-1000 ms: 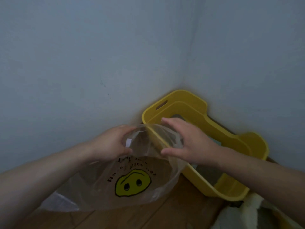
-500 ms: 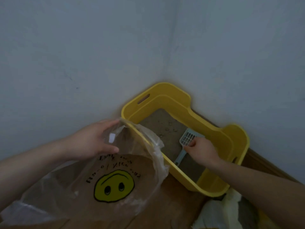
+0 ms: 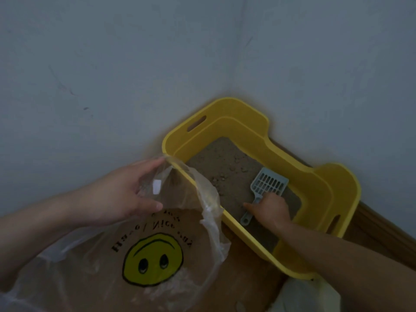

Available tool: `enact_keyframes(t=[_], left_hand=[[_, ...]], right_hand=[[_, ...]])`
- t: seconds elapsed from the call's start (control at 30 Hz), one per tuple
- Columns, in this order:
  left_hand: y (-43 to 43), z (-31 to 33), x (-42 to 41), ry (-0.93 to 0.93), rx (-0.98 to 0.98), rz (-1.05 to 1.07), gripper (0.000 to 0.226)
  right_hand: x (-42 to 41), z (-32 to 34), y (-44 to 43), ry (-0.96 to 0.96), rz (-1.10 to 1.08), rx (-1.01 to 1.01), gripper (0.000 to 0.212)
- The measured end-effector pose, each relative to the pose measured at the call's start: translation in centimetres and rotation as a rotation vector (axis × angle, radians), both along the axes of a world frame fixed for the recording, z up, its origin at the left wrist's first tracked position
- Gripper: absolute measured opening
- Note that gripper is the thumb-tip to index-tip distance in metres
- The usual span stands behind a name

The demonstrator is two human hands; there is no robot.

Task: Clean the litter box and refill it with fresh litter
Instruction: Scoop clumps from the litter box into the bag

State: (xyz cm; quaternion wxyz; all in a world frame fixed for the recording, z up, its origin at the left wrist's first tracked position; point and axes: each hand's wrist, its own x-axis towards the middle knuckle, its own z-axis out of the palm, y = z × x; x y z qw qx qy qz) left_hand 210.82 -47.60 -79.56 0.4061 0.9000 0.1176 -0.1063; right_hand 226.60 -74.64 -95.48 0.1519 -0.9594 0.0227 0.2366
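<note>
Inside the litter box, scoop lies flat on litter, handle on the near side, slotted head pointing far-right; right hand curls round the handle; left hand pinches the bag mouth open against the box's left rim

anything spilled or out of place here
Nothing spilled: the litter lies inside the box. Only oddity: the bag is draped over the near rim, held by the left hand, while the right hand grips the scoop.
</note>
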Motion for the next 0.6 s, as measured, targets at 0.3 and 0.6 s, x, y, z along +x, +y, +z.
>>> enact_keyframes(t=[0.3, 0.6], left_hand=[[-0.1, -0.3, -0.2, -0.014, -0.040, 0.005, 0.087], [-0.4, 1.7, -0.7, 0.041, 0.136, 0.068, 0.089]], right_hand=[[0.3, 1.1, -0.7, -0.010, -0.054, 0.048, 0.021], [-0.4, 5.0, -2.5, -0.114, 0.174, 0.140, 0.015]])
